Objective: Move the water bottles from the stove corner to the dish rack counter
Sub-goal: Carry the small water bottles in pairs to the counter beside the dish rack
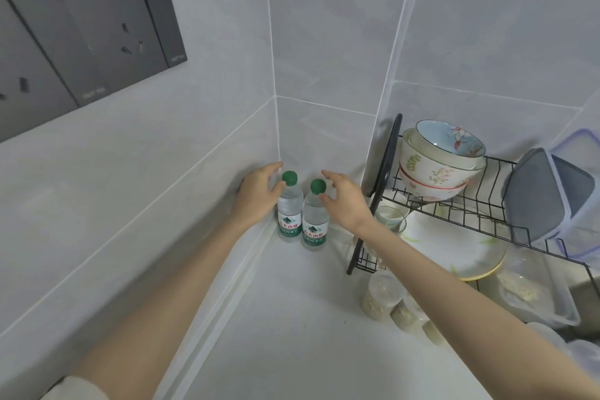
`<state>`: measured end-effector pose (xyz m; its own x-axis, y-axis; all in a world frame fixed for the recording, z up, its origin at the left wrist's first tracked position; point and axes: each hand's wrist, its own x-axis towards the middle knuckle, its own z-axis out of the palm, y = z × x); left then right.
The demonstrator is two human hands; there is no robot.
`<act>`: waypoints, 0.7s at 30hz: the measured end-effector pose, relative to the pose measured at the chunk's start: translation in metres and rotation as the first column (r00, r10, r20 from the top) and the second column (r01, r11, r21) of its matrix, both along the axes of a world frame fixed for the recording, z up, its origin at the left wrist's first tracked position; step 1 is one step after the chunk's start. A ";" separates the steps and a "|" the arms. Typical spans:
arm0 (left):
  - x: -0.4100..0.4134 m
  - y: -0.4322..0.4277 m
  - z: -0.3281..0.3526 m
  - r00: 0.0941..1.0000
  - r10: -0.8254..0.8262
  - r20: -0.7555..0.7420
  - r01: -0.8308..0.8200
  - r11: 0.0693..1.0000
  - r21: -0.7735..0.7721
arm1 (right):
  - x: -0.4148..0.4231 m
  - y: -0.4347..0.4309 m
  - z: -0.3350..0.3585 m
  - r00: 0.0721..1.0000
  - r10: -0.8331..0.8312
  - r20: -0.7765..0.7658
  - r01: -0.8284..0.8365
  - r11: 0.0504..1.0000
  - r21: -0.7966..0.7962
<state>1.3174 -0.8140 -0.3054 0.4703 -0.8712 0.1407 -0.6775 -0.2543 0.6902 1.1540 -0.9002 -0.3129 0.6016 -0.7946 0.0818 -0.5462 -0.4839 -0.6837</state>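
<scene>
Two small clear water bottles with green caps and green labels stand upright side by side in the tiled wall corner, on the pale counter (292, 318). My left hand (258, 193) is at the left bottle (290, 221), fingers spread, thumb by its neck and not curled round it. My right hand (347, 201) hovers at the right bottle (313, 224), with index finger and thumb apart on either side of the cap. Neither hand holds a bottle.
A black wire dish rack (487, 204) stands just right of the bottles, holding stacked bowls (438, 166), a plate (454, 243) and a grey plastic container (548, 195). Jars of grain (380, 299) lie in front of it. Dark wall sockets (81, 36) are on the left wall.
</scene>
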 end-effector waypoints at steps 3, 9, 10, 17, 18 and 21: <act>-0.008 0.014 0.014 1.000 0.011 -0.024 -0.012 0.999 -0.038 | -0.014 0.009 0.014 0.998 0.021 0.052 -0.020 1.000 -0.024; -0.042 0.050 0.045 0.998 0.049 -0.048 -0.055 0.987 -0.151 | -0.056 0.038 0.041 0.986 0.094 0.139 -0.093 0.996 -0.012; -0.051 0.056 0.050 0.997 0.055 -0.062 -0.065 0.983 -0.173 | -0.063 0.042 0.046 0.983 0.104 0.151 -0.103 0.995 -0.012; -0.128 0.099 0.076 0.986 0.073 -0.149 -0.110 0.959 -0.260 | -0.133 0.075 0.065 0.963 0.153 0.220 -0.151 0.988 -0.027; -0.137 0.103 0.076 0.984 0.072 -0.162 -0.113 0.959 -0.260 | -0.142 0.078 0.065 0.962 0.153 0.226 -0.151 0.988 -0.026; -0.166 0.117 0.079 0.978 0.067 -0.198 -0.119 0.957 -0.264 | -0.170 0.088 0.069 0.955 0.152 0.255 -0.156 0.988 -0.005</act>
